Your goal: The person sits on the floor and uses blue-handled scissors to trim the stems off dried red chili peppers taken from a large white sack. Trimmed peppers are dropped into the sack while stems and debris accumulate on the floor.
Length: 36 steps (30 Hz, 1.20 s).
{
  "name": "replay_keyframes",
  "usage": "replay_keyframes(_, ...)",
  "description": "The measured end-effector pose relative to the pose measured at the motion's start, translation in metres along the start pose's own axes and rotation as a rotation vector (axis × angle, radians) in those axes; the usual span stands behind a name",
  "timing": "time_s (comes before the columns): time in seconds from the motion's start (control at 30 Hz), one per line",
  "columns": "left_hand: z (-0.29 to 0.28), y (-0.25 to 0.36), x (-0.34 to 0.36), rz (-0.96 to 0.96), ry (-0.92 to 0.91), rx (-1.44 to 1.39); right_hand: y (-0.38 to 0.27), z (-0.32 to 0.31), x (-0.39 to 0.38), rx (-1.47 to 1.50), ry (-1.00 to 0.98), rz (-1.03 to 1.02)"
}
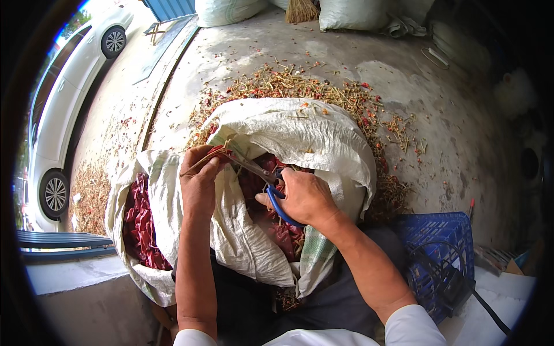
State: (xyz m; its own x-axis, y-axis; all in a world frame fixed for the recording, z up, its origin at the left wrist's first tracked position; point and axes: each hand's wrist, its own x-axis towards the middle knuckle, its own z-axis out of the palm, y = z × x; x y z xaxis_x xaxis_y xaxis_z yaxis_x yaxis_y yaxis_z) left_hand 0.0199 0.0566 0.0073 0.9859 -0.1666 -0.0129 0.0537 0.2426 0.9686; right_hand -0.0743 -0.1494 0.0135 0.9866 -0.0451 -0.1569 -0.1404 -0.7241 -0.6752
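Note:
My left hand (198, 179) pinches a small bunch of dried red chillies (218, 152) by their pale stems, above an open white woven sack (329, 124). My right hand (303, 196) grips blue-handled scissors (282, 209), whose metal blades reach up-left to the stems just right of my left fingers; whether they touch is unclear. Below the scissors, dark red dried chillies (277, 236) fill the sack's opening. A second white sack (161, 164) on the left holds crinkled red chillies (140, 225).
Stem litter (283, 81) lies around the sacks on the concrete floor (438, 173). A blue plastic crate (433, 236) with a black cable sits at right. A white car (57, 115) stands at left, above a blue slatted bench (63, 242). Full sacks (352, 14) and a broom (300, 11) are behind.

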Motion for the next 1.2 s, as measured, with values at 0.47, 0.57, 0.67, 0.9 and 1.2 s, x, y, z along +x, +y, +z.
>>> replay_keyframes(0.47, -0.003, -0.006, 0.002, -0.047, 0.029, 0.189, 0.003, 0.007, -0.002, -0.111, 0.143, -0.053)
replay_keyframes(0.57, -0.003, -0.009, -0.001, -0.027, 0.0, 0.217, 0.0, 0.006, -0.002, -0.136, 0.116, -0.06)
replay_keyframes(0.67, -0.002, -0.007, 0.001, -0.073, 0.014, 0.128, 0.002, 0.009, -0.002, -0.084, 0.089, -0.062)
replay_keyframes(0.9, 0.01, 0.0, -0.004, -0.053, -0.084, -0.218, 0.018, 0.025, 0.007, 0.229, 0.045, -0.109)
replay_keyframes(1.2, 0.012, 0.005, 0.001, -0.14, 0.001, -0.119, 0.006, 0.034, -0.001, 0.249, 0.141, -0.116)
